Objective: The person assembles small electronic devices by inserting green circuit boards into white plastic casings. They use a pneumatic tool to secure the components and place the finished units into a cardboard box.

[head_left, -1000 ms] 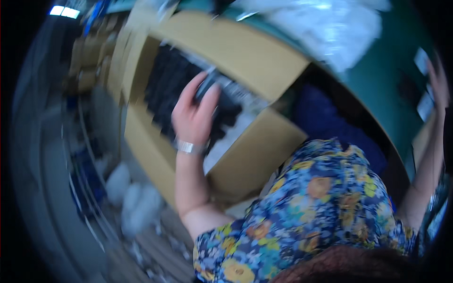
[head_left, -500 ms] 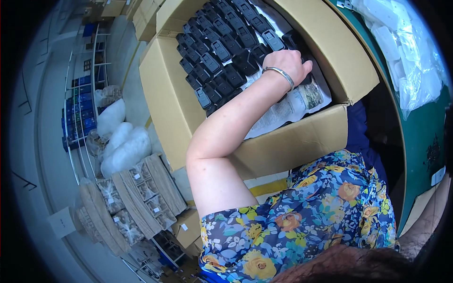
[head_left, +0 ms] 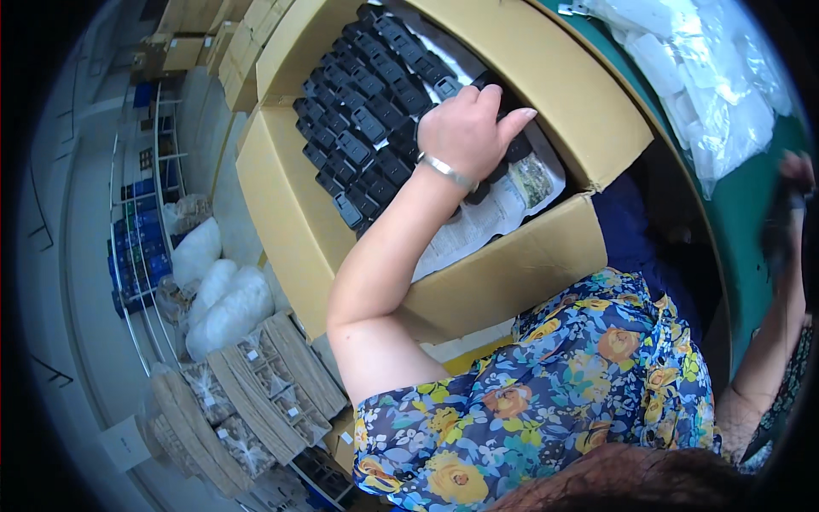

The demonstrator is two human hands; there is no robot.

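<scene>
My left hand, with a silver bangle on the wrist, is over the open cardboard box. Its thumb stands apart from the bent fingers; the fingertips are partly hidden, and I see nothing held. Below and beside it, rows of black plastic housings fill the box's left and far parts. They lie on printed paper, bare near the front right corner. At the far right, my right hand is raised over the green table, closed on a dark object blurred by motion; its kind cannot be made out.
Clear plastic bags of white parts lie on the green table to the right. Left of the box stand a rack with blue bins, white bundles and divided cartons with bagged pieces. More cardboard boxes are stacked behind.
My left hand has moved left and up from the housings, its thumb spreading out. My right forearm has swung up into view with the dark object. The whole view has shifted slightly.
</scene>
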